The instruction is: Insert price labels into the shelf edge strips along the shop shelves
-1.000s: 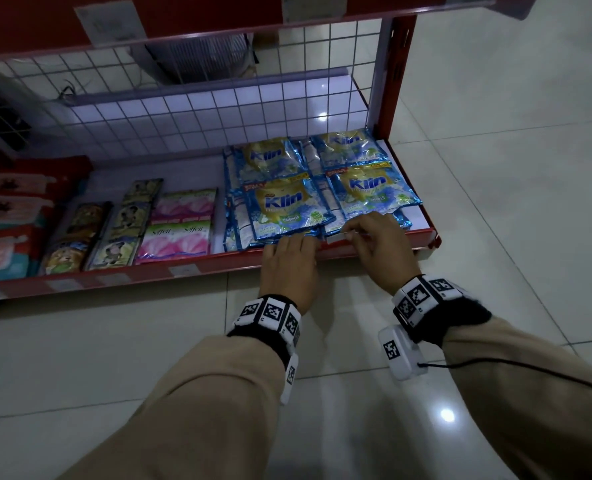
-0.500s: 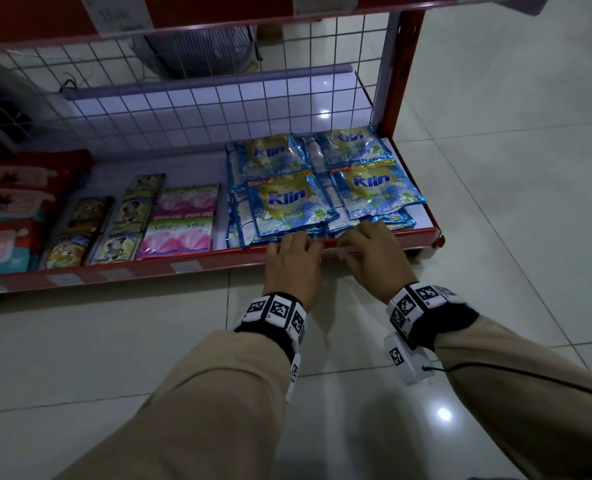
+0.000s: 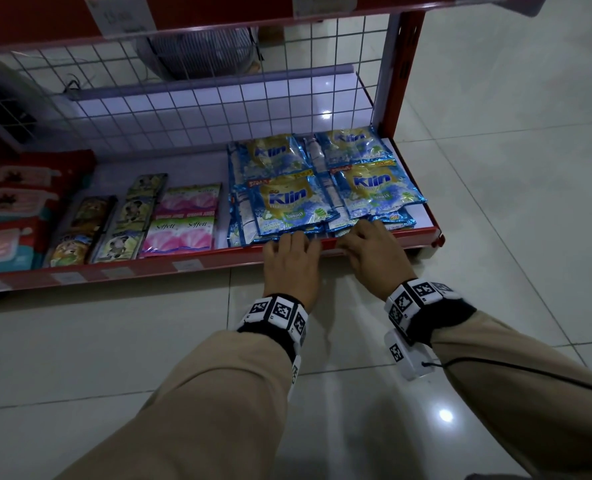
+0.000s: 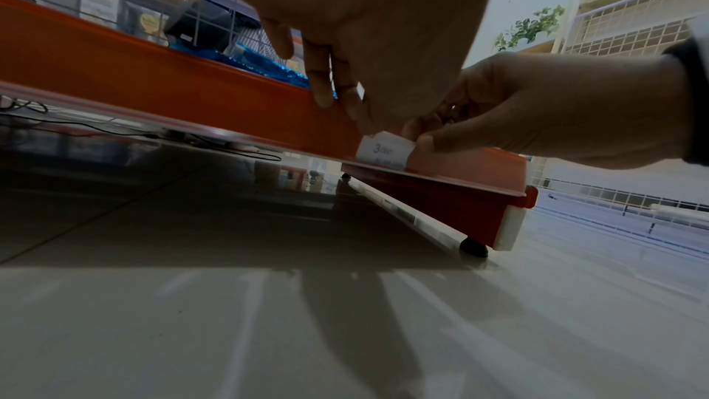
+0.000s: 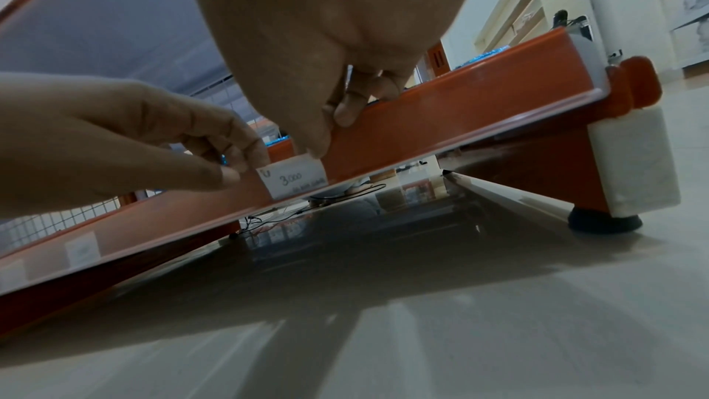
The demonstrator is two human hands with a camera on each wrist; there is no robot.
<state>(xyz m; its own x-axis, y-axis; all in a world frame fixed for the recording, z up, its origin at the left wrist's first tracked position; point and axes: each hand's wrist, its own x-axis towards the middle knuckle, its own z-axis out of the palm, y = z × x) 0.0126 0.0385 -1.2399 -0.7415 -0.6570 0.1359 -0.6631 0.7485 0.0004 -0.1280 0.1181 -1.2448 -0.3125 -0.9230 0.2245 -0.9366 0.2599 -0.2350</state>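
Note:
A white price label (image 4: 383,151) marked 3.000 sits against the front of the red shelf edge strip (image 3: 218,259) on the bottom shelf. My left hand (image 3: 289,258) is at the label's left end; in the right wrist view its thumb and forefinger (image 5: 230,174) pinch that edge. My right hand (image 3: 374,252) is at the right end and pinches the label's (image 5: 293,179) upper right corner between thumb (image 4: 425,141) and finger. Both hands curl over the strip's top lip. In the head view the hands almost hide the label.
Blue Klin sachets (image 3: 298,202) lie just behind the strip, pink sachets (image 3: 183,230) and other packs to the left. Other labels (image 3: 185,265) sit in the strip further left. A red upright (image 3: 405,74) and shelf foot (image 5: 602,220) bound the right end; glossy tiled floor lies below.
My right hand brought the label down from above the shelf lip onto the strip's front. Both hands closed in on its two ends and sank a little lower.

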